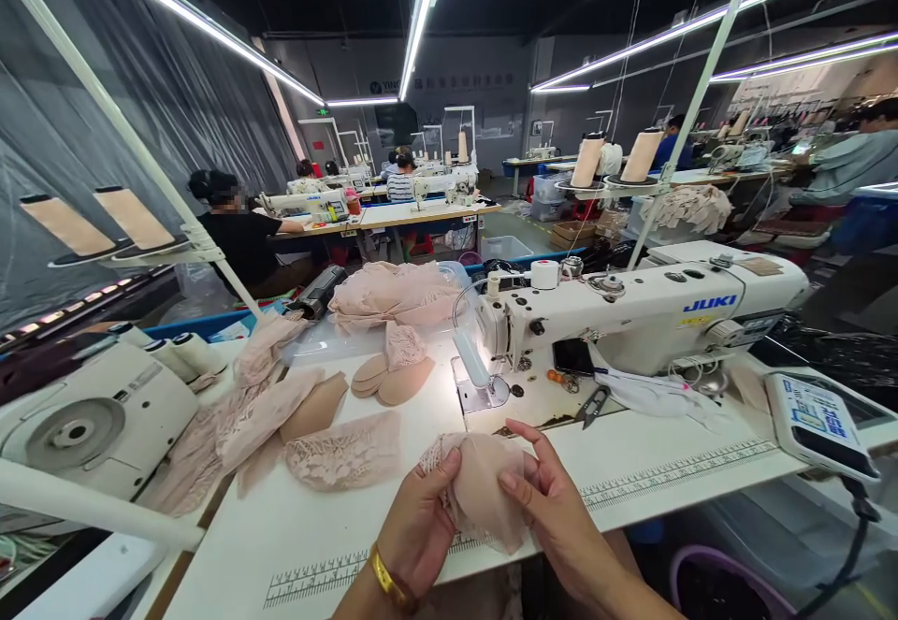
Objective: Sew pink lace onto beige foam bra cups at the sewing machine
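Note:
A beige bra cup with lace and sheer mesh (484, 487) is held up between my two hands at the table's front edge. My left hand (425, 517), with a gold bracelet at the wrist, pinches its lace side with the thumb on top. On the other side my right hand (551, 494) grips the mesh between thumb and fingers, its index finger stretched out. Just beyond stands the white sewing machine (596, 311), its lit needle area close to the cup. A flat lace piece (343, 452) lies left of my hands, and beige foam cups (405, 382) lie behind it.
Small thread snips (595, 405), a black phone-like object (573, 356) and white cloth (652, 394) lie by the machine. A heap of beige pieces (399, 293) sits at the back. Thread cones (642, 154) stand on racks. Other people work at machines beyond.

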Motion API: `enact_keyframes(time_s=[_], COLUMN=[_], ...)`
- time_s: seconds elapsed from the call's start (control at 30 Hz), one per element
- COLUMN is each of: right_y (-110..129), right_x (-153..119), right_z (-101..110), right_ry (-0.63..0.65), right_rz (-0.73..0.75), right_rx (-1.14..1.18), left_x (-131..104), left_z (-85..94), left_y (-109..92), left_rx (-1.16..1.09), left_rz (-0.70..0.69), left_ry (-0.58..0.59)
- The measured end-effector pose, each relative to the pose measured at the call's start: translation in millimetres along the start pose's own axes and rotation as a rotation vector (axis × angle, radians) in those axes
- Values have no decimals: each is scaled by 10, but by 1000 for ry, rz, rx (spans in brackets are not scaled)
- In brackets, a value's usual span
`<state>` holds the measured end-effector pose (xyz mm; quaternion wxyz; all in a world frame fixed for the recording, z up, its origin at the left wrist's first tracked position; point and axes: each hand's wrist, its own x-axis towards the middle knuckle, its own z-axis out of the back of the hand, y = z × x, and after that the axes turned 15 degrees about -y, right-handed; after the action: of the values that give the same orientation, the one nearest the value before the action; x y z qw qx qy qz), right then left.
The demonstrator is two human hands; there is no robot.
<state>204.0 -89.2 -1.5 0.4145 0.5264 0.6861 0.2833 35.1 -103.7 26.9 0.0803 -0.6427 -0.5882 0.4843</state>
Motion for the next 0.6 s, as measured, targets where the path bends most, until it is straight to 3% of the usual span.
enact_keyframes(time_s=[0.27, 0.6], right_y=[13, 10], right_x=[19, 70], right_z=[-1, 5], right_ry=[-2, -16], right_rz=[6, 6], right_rx=[-11, -18], left_x=[56, 119], left_z=[-15, -194], left_y=[11, 6], left_rx=[-41, -16], left_rz=[117, 53], left_ry=[36, -21])
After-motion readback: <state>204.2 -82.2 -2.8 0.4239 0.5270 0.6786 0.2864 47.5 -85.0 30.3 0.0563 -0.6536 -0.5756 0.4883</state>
